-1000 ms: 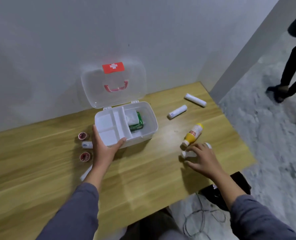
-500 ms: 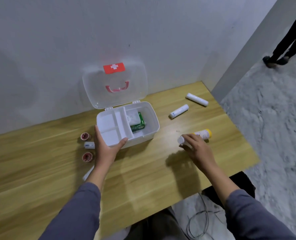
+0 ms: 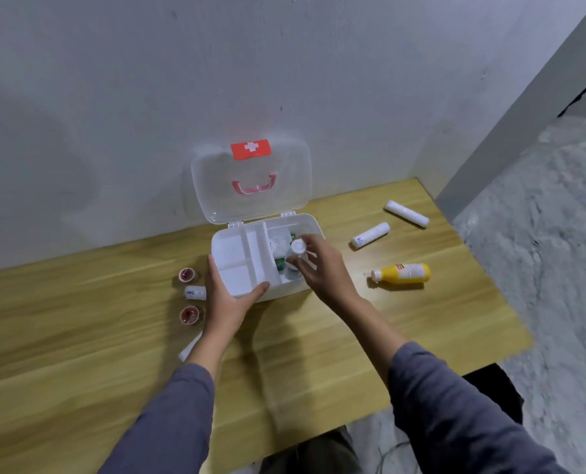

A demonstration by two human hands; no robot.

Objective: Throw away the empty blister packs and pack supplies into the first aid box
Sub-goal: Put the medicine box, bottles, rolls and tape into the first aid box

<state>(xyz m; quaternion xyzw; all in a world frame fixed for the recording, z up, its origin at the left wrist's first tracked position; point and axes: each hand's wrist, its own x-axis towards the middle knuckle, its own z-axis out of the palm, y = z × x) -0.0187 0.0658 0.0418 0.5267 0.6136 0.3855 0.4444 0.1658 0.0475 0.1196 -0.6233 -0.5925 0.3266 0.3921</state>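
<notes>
The white first aid box (image 3: 238, 254) sits open on the wooden table, its clear lid (image 3: 250, 183) leaning back against the wall. My left hand (image 3: 228, 297) grips the box's front left corner. My right hand (image 3: 322, 265) holds a small white bottle (image 3: 296, 256) over the box's right compartment, where a green packet (image 3: 279, 263) and a white item lie. A yellow bottle (image 3: 402, 272) lies on its side to the right of the box. Two white rolls (image 3: 370, 235) (image 3: 406, 213) lie further back right.
Left of the box lie two red-cored tape rolls (image 3: 187, 275) (image 3: 189, 315) and a small white roll (image 3: 195, 292). Something white (image 3: 189, 347) peeks out beside my left forearm. The table's right edge drops to a grey floor (image 3: 551, 268). The wall stands directly behind the box.
My right hand picked up the small white bottle from the table's right side and carried it left over the box. The yellow bottle rolled to a new spot. My left hand stayed on the box.
</notes>
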